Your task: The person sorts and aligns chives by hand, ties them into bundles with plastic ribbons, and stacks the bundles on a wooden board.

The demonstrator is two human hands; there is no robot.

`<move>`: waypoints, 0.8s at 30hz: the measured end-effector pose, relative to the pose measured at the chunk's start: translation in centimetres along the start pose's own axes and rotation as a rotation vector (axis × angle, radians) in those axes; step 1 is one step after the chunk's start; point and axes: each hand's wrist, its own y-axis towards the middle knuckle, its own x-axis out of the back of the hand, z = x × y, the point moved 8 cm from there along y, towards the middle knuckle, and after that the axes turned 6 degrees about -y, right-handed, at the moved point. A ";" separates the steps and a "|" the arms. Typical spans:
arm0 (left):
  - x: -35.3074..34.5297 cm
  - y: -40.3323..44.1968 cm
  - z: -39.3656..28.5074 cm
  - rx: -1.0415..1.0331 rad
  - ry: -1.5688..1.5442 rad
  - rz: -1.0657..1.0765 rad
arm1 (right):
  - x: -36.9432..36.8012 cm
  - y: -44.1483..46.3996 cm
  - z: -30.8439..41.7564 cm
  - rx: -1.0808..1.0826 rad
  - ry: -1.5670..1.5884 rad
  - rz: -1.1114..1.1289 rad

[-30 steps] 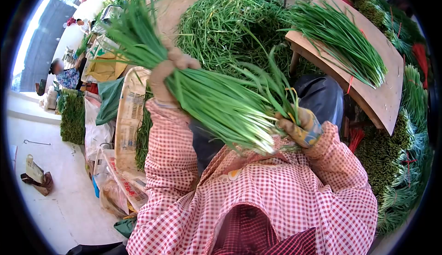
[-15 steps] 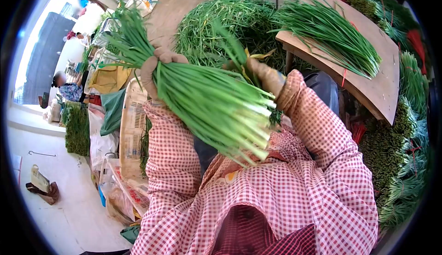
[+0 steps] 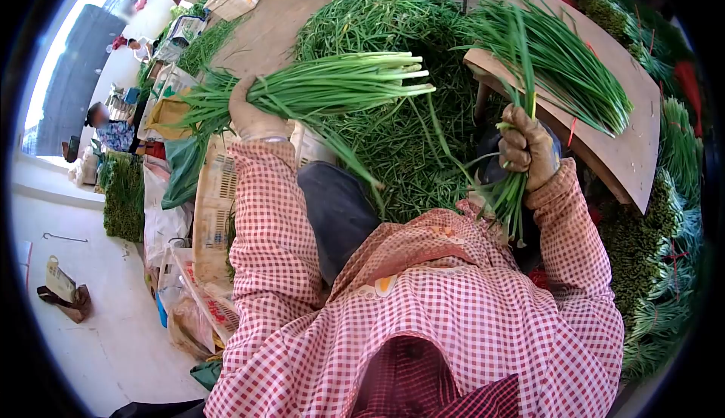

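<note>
Grips a thick bundle of garlic chives (image 3: 340,84) in the left hand (image 3: 255,112), with fingers curled closed around the leafy part. Points the pale cut ends toward the right, over a large pile of loose greens (image 3: 362,25), and lets a few strands droop below the bundle toward the dark-trousered left knee (image 3: 336,206). Holds a much smaller bunch of chives (image 3: 513,195) in the right hand (image 3: 526,146), closed into a fist, with stems sticking out above and below the fingers. Holds the hands well apart, with part of the pile lying between them.

Has a wooden board (image 3: 642,101) just beyond and to the right of the right hand, bearing another chive bundle (image 3: 566,78), with a red tie (image 3: 572,132) at the near edge. Farther right, has stacked bundles (image 3: 642,244) with red ties among them. Below and beside the left hand, has a pale plastic crate (image 3: 215,214); to its left, a green cloth or bag (image 3: 181,165) and a yellow one (image 3: 168,116). Well beyond these, shows a person in a blue patterned top (image 3: 117,132).
</note>
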 end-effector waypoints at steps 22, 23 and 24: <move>-1.8 -3.4 6.1 0.194 -0.032 -0.017 | 0.7 13.0 -8.1 0.491 -1.390 -0.197; -1.6 -3.0 6.2 0.190 -0.036 -0.024 | -1.7 9.8 -5.2 0.544 -1.595 -0.337; -1.5 -2.5 6.1 0.183 -0.056 -0.024 | 0.2 11.1 -5.5 0.485 -1.584 -0.384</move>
